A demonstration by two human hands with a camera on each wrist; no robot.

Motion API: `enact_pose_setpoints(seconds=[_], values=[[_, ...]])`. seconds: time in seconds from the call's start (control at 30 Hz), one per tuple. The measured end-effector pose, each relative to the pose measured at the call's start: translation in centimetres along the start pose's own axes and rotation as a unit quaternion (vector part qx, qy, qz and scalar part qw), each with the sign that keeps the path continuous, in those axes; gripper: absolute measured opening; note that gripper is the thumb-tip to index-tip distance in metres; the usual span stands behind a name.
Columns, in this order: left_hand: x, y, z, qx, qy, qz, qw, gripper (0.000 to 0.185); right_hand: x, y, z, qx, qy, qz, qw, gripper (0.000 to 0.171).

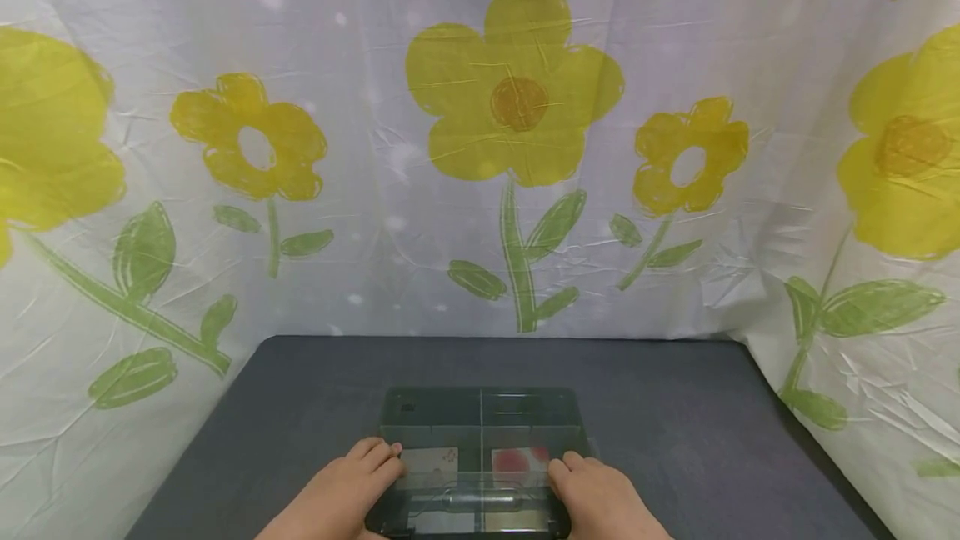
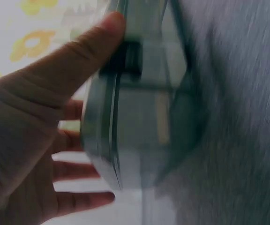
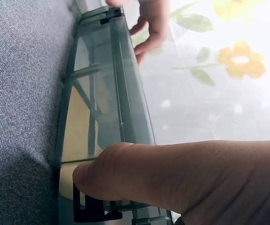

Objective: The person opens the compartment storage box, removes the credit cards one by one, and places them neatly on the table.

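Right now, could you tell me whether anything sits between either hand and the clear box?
Nothing visible does. The left hand and right hand already touch the clear box at its near corners, thumbs pressed against its front edge by the dark clips.

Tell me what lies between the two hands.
Head view: the clear box's lid, two cards showing beneath it, spans from left hand to right hand.
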State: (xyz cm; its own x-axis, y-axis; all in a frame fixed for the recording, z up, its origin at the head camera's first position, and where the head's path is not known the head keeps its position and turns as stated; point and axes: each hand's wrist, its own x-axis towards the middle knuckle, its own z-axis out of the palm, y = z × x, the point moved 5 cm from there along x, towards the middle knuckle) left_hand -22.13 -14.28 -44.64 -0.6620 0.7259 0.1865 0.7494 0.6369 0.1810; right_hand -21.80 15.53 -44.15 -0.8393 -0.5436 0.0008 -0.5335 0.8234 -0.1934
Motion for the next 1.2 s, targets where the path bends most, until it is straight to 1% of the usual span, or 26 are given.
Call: enact_pose_setpoints(seconds=[0.07, 0.13, 0.27, 0.3, 0.4, 0.47, 0.57, 0.63, 0.7, 0.73, 0.8, 0.87, 0.93, 1.0, 1.07, 1.17, 1.2], values=[[-0.1, 0.3, 0.1, 0.020, -0.006, 0.004, 0.9998, 0.073, 0.0, 0.0, 0.0, -0.005, 0.004, -0.002, 1.000, 0.063], [-0.2, 0.4, 0.1, 0.014, -0.029, -0.007, 0.9995, 0.072, -0.1, -0.1, 0.0, -0.006, 0.008, -0.003, 1.000, 0.063], [-0.2, 0.4, 0.2, -0.029, -0.065, -0.037, 0.9968, 0.065, -0.1, 0.0, 0.1, 0.010, 0.015, -0.007, 1.000, 0.061], [-0.3, 0.4, 0.3, -0.031, -0.068, -0.039, 0.9965, 0.061, -0.1, 0.0, 0.1, 0.015, 0.015, -0.009, 1.000, 0.060], [-0.2, 0.7, 0.6, -0.015, -0.067, -0.032, 0.9971, 0.050, 0.0, 0.1, 0.2, 0.023, 0.008, -0.012, 1.000, 0.059], [-0.2, 1.1, 0.8, 0.017, -0.057, -0.017, 0.9981, 0.046, 0.1, 0.2, 0.3, 0.024, 0.000, -0.015, 1.000, 0.059], [-0.1, 1.8, 1.1, 0.064, -0.053, 0.008, 0.9965, 0.039, 0.2, 0.4, 0.3, 0.019, -0.012, -0.018, 1.000, 0.058], [0.1, 2.6, 1.2, 0.098, -0.025, 0.038, 0.9941, 0.031, 0.2, 0.4, 0.3, 0.021, -0.016, -0.020, 0.999, 0.058], [0.3, 3.3, 1.3, 0.124, 0.004, 0.059, 0.9904, 0.022, 0.2, 0.5, 0.3, 0.019, -0.015, -0.022, 0.999, 0.058], [0.3, 3.6, 1.4, 0.139, 0.025, 0.069, 0.9876, 0.019, 0.2, 0.6, 0.2, 0.018, -0.015, -0.022, 0.999, 0.059], [0.4, 4.0, 1.4, 0.152, 0.053, 0.071, 0.9843, 0.016, 0.2, 0.6, 0.3, 0.017, -0.011, -0.022, 1.000, 0.059], [0.5, 4.2, 1.5, 0.154, 0.057, 0.059, 0.9847, 0.015, 0.2, 0.6, 0.2, 0.016, -0.006, -0.024, 1.000, 0.059], [0.6, 4.2, 1.7, 0.155, 0.051, 0.046, 0.9855, 0.013, 0.3, 0.6, 0.2, 0.014, -0.003, -0.025, 1.000, 0.059], [0.6, 4.3, 1.9, 0.161, 0.053, 0.041, 0.9847, 0.011, 0.3, 0.5, 0.2, 0.015, -0.001, -0.025, 1.000, 0.059], [0.6, 4.4, 2.1, 0.172, 0.060, 0.042, 0.9823, 0.010, 0.3, 0.5, 0.2, 0.017, -0.004, -0.024, 1.000, 0.059], [0.6, 4.6, 2.1, 0.194, 0.078, 0.053, 0.9765, 0.009, 0.3, 0.4, 0.3, 0.020, -0.010, -0.022, 1.000, 0.059], [0.5, 4.7, 2.0, 0.196, 0.078, 0.056, 0.9759, 0.009, 0.3, 0.4, 0.3, 0.019, -0.010, -0.022, 1.000, 0.059]])
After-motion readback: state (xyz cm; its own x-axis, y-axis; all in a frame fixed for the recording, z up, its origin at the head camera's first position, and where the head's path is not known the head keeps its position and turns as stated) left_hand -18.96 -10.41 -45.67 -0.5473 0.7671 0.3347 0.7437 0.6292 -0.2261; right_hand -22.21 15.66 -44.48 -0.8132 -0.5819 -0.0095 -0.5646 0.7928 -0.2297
